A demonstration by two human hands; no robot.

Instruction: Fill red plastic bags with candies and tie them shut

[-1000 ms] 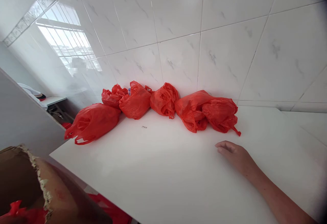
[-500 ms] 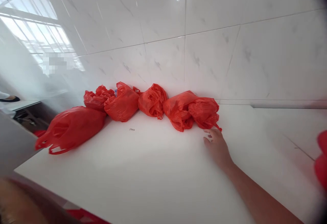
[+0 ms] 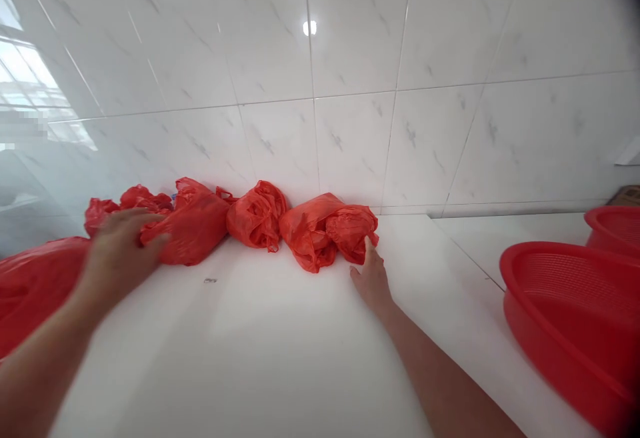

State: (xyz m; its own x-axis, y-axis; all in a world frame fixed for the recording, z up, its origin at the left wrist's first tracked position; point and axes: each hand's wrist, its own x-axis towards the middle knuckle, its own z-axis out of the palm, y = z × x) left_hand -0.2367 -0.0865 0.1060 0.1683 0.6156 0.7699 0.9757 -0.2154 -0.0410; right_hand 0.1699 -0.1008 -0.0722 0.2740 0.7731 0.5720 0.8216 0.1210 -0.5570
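Several knotted red plastic bags stand in a row along the wall; what they contain is hidden. At the row's right end, my right hand (image 3: 374, 278) reaches up to the last plastic bag (image 3: 353, 228), fingertips at its lower right side, thumb held apart. Beside it sits another bag (image 3: 310, 228), and left of that a rounder one (image 3: 257, 215). My left hand (image 3: 123, 248), a little blurred, hovers with thumb and fingers apart in front of the bags at left, partly covering a bag (image 3: 193, 225). A larger bag (image 3: 40, 285) lies at the left edge.
A white tabletop (image 3: 260, 358) runs under the bags, against a marbled tile wall (image 3: 350, 138). At right stand a red plastic basket (image 3: 560, 331) and a second basket (image 3: 615, 225) behind it. A small mark or scrap (image 3: 210, 281) shows on the tabletop.
My view has turned right, bringing the red baskets into sight. My left hand has come up from the lower left corner to the left bags. My right hand stays by the rightmost bag, now touching it.
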